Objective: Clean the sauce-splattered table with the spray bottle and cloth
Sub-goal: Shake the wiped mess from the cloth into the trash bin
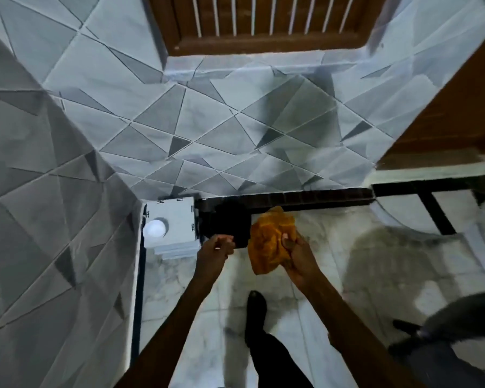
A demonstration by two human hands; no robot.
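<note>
Cloth [266,247], orange, bunched and clamped in right hand [297,261], above marble floor [333,247]. Left hand [217,249] at cloth's 9 o'clock, apart, curled; contents indiscernible. White box [177,217] bearing bulb [154,228] at left hand's 9 o'clock. Black shoe [256,306] at 6 o'clock.

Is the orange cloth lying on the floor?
No, the right hand grips the bunched orange cloth and holds it up above the floor.
</note>
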